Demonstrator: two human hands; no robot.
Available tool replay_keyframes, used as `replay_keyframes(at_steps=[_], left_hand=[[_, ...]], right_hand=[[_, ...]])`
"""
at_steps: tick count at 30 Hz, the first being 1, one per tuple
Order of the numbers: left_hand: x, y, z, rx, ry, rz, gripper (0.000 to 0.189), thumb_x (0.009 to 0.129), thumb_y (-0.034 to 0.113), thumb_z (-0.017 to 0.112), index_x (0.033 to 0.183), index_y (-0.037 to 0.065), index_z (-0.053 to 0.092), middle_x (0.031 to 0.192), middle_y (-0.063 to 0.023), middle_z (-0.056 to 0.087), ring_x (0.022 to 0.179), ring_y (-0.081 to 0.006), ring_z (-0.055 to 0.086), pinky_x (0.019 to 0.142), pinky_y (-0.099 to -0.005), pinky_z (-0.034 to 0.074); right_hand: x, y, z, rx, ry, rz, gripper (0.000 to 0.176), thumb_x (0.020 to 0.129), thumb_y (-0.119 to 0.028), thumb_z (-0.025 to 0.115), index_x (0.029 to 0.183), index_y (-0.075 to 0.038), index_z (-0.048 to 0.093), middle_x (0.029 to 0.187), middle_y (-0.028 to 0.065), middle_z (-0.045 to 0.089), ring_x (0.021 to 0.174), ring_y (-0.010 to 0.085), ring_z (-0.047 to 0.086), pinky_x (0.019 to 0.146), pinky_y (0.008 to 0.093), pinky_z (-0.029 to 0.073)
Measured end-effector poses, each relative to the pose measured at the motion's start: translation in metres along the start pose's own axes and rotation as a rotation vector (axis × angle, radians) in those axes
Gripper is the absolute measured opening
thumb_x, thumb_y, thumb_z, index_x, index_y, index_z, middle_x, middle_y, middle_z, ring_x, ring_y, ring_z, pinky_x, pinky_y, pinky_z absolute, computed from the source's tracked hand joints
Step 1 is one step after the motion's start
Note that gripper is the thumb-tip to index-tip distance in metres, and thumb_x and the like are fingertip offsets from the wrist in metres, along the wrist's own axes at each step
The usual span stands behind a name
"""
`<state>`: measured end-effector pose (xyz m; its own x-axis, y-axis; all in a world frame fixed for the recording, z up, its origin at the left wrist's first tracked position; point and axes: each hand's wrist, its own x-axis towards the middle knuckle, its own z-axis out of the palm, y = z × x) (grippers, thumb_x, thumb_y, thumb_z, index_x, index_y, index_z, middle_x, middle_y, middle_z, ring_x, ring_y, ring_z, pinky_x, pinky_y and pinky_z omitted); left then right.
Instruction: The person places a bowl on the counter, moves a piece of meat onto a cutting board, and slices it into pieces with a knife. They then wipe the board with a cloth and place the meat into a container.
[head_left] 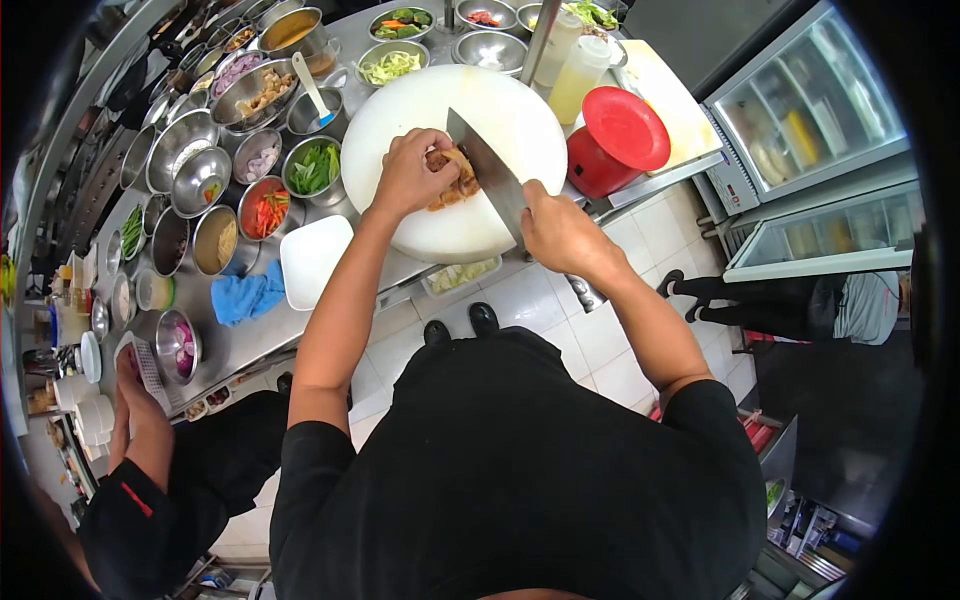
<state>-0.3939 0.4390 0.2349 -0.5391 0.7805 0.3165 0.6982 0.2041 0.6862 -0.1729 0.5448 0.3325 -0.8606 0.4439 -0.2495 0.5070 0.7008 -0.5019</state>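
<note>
L hand (414, 172), curled, holds meat (464, 187) on the board (398, 112); R hand (560, 232) is closed on the cleaver (488, 168). Meat lies just L of the blade, which runs fwd & L from R hand; L hand's nearer. Meat's long axis part hidden, can't tell.

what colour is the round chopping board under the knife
The chopping board is white, best seen in the head view.
</note>
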Motion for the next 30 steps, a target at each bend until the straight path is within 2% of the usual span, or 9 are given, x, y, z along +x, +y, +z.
replay_keyframes(at_steps=[8, 12, 15, 17, 19, 20, 24, 28, 30], left_hand=[[0.010, 0.000, -0.003, 0.005, -0.054, 0.004, 0.031, 0.077, 0.025, 0.072, 0.105, 0.010, 0.066, 0.111, -0.0092, 0.065, 0.106, -0.0343, 0.056, 0.097, -0.0431, 0.045], [0.068, 0.020, -0.022, -0.033, 0.223, 0.327, 0.046, 0.086, 0.026, 0.066, 0.127, 0.008, 0.057, 0.130, -0.0173, 0.055, 0.127, -0.0396, 0.045, 0.112, -0.0461, 0.035], [0.103, 0.068, -0.026, -0.029, 0.337, 0.522, 0.047, 0.089, 0.031, 0.062, 0.131, 0.010, 0.056, 0.138, -0.0182, 0.050, 0.132, -0.0461, 0.039, 0.114, -0.0555, 0.029], [0.114, 0.084, -0.015, 0.362, 0.104, 0.558, 0.057, 0.096, 0.037, 0.057, 0.149, 0.020, 0.045, 0.160, -0.0177, 0.030, 0.150, -0.0457, 0.018, 0.120, -0.0603, 0.013], [0.083, 0.032, 0.053, 0.332, -0.468, 0.322, 0.060, 0.101, 0.043, 0.048, 0.156, 0.022, 0.036, 0.166, -0.0202, 0.017, 0.151, -0.0528, 0.004, 0.119, -0.0670, 0.005], [0.084, 0.015, 0.073, 0.253, -0.328, 0.212, 0.061, 0.104, 0.047, 0.039, 0.159, 0.025, 0.026, 0.167, -0.0227, 0.009, 0.149, -0.0568, -0.004, 0.119, -0.0665, 0.001], [0.096, 0.025, 0.061, 0.228, -0.408, 0.351, 0.064, 0.105, 0.050, 0.034, 0.162, 0.027, 0.016, 0.168, -0.0212, 0.003, 0.149, -0.0574, -0.003, 0.119, -0.0669, 0.001], [0.094, 0.022, 0.062, 0.175, -0.587, 0.279, 0.076, 0.101, 0.062, 0.033, 0.163, 0.024, 0.011, 0.169, -0.0172, 0.001, 0.151, -0.0517, -0.007, 0.120, -0.0656, -0.003], [0.098, 0.023, 0.059, 0.050, -0.524, 0.274, 0.078, 0.101, 0.063, 0.033, 0.163, 0.023, 0.009, 0.169, -0.0173, 0.001, 0.151, -0.0515, -0.007, 0.120, -0.0649, -0.003]], right_hand=[[0.000, -0.019, -0.023, -0.033, -0.181, 0.045, 0.018, 0.085, 0.002, 0.043, 0.098, 0.014, 0.045, 0.073, 0.0372, 0.063, 0.060, 0.0447, 0.068, 0.057, 0.0501, 0.056], [0.007, -0.020, -0.020, -0.086, -0.217, 0.061, 0.019, 0.084, 0.002, 0.044, 0.099, 0.014, 0.044, 0.074, 0.0371, 0.063, 0.062, 0.0453, 0.068, 0.059, 0.0506, 0.056], [0.009, -0.020, -0.019, -0.117, -0.222, 0.056, 0.018, 0.094, -0.005, 0.042, 0.100, 0.012, 0.041, 0.065, 0.0281, 0.060, 0.047, 0.0342, 0.062, 0.044, 0.0450, 0.050], [0.011, -0.021, -0.020, -0.144, -0.205, 0.011, 0.020, 0.083, 0.003, 0.045, 0.100, 0.014, 0.044, 0.075, 0.0391, 0.062, 0.066, 0.0472, 0.069, 0.059, 0.0510, 0.056], [0.015, -0.015, -0.012, -0.151, -0.240, 0.015, 0.020, 0.083, 0.002, 0.046, 0.100, 0.014, 0.044, 0.076, 0.0396, 0.062, 0.068, 0.0487, 0.069, 0.062, 0.0519, 0.056], [0.018, -0.014, -0.010, -0.141, -0.248, 0.016, 0.021, 0.083, 0.002, 0.046, 0.100, 0.014, 0.044, 0.077, 0.0400, 0.063, 0.071, 0.0502, 0.069, 0.064, 0.0527, 0.056], [0.017, -0.048, -0.030, -0.104, -0.404, 0.253, 0.025, 0.084, 0.000, 0.047, 0.104, 0.015, 0.043, 0.085, 0.0418, 0.063, 0.091, 0.0563, 0.065, 0.086, 0.0581, 0.050], [0.015, -0.034, -0.006, -0.157, -0.267, 0.114, 0.026, 0.082, 0.001, 0.049, 0.104, 0.015, 0.044, 0.087, 0.0435, 0.062, 0.094, 0.0561, 0.064, 0.088, 0.0586, 0.049], [0.017, -0.029, -0.009, -0.122, -0.290, 0.121, 0.027, 0.081, 0.003, 0.049, 0.104, 0.015, 0.044, 0.079, 0.0383, 0.064, 0.074, 0.0500, 0.069, 0.070, 0.0537, 0.055]])
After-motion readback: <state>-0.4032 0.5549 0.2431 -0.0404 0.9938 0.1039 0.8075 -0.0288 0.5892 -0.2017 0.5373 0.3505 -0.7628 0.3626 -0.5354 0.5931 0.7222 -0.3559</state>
